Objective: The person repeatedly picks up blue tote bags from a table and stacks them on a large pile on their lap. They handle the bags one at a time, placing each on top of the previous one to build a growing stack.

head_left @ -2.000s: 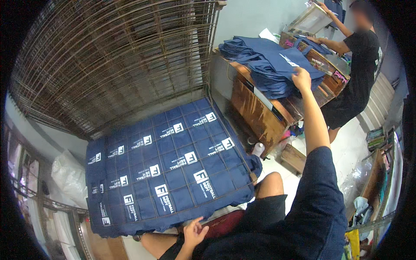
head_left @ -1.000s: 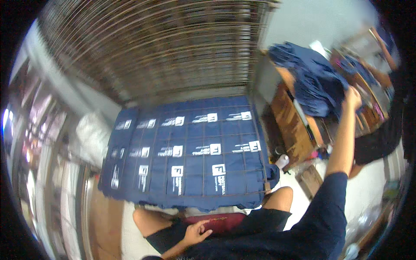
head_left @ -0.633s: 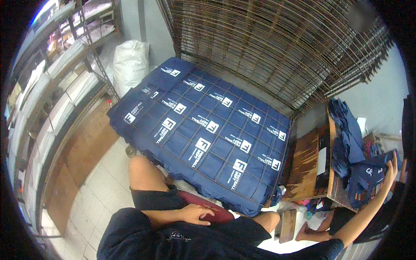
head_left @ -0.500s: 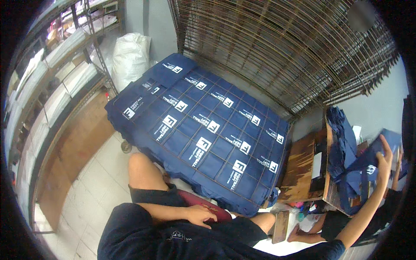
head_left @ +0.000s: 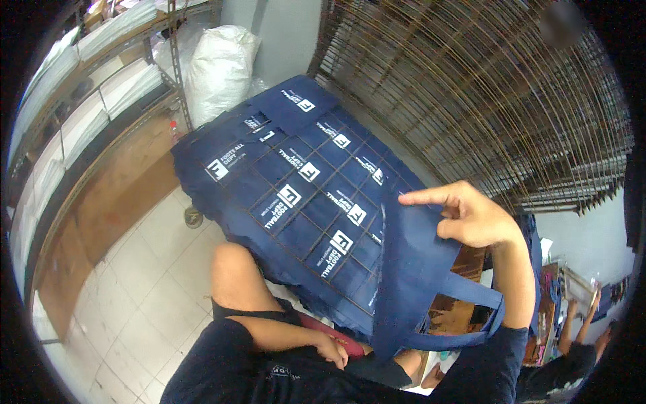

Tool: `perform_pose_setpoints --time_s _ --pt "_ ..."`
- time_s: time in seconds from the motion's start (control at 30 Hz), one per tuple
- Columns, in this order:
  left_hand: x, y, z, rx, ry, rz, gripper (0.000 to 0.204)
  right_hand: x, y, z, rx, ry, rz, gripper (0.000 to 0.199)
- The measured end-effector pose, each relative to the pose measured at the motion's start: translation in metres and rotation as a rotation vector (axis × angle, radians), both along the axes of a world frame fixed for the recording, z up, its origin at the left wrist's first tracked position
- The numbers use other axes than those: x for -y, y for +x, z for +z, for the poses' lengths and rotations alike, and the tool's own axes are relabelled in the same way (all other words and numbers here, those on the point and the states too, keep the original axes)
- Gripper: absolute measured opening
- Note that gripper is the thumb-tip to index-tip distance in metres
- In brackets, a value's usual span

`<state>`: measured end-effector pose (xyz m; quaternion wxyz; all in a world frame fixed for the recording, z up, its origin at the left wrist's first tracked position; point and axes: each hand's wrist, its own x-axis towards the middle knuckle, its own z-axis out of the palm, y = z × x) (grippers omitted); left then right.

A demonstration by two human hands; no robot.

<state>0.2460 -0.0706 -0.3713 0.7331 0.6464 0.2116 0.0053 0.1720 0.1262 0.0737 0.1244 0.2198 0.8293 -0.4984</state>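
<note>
While the right hand [head_left: 478,219] lifts a bag [head_left: 414,269], printed bags [head_left: 296,188] cover the rack

Clad in a dark navy short-sleeved cotton T-shirt [head_left: 269,377] with a small pale printed mark on the chest. Dark shorts [head_left: 252,313] below, ending above a bare knee. Both forearms bare from the sleeve hems down; left hand [head_left: 331,350] and right hand [head_left: 471,215] ungloved, without visible rings or watch.
</note>
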Motion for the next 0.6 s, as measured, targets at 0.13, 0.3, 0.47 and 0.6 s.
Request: perform_pose_setpoints --time_s 0.13,0.3,0.47,0.6 --pt "-0.002 0.029 -0.072 0.328 0.082 0.023 0.031 -0.023 -0.038 -0.011 -0.302 0.005 -0.101 0.066" --pt "-0.01 0.028 -0.052 0.337 0.078 0.054 0.029 -0.088 -0.045 -0.12 -0.831 0.068 -0.598 0.072" --pt "-0.014 0.032 -0.043 0.373 0.069 0.093 0.028 -0.146 -0.086 -0.302 -0.915 -0.342 -0.833 0.074" --pt "-0.019 0.03 -0.042 0.385 0.074 0.135 0.028 -0.157 -0.143 -0.37 -0.847 -0.461 -1.012 0.077"
